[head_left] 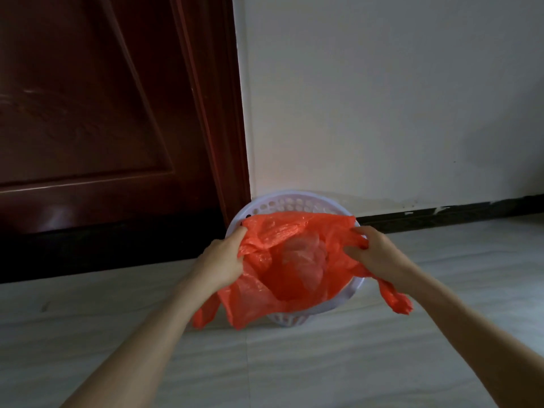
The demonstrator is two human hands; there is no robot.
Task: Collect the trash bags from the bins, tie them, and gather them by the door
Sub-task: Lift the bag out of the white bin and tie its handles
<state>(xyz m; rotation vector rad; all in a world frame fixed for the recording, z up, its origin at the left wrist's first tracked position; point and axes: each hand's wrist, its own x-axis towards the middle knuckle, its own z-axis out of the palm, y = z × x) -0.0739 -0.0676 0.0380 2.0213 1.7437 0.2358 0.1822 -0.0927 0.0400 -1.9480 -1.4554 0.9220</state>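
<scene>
An orange plastic trash bag (282,278) lines a round white perforated bin (288,201) that stands on the floor against the wall, just right of the door. Pale crumpled trash (306,257) lies inside the bag. My left hand (223,257) grips the bag's left rim, fingers curled round the plastic. At the bag's right rim my right hand (374,251) pinches the plastic, and one handle loop (394,298) hangs below my right wrist. Another flap of the bag drapes over the bin's front.
A dark brown wooden door (97,113) fills the left, with its frame (223,128) beside the bin. A white wall (382,98) with a black skirting strip (456,213) runs to the right. Pale tiled floor (265,363) spreads in front.
</scene>
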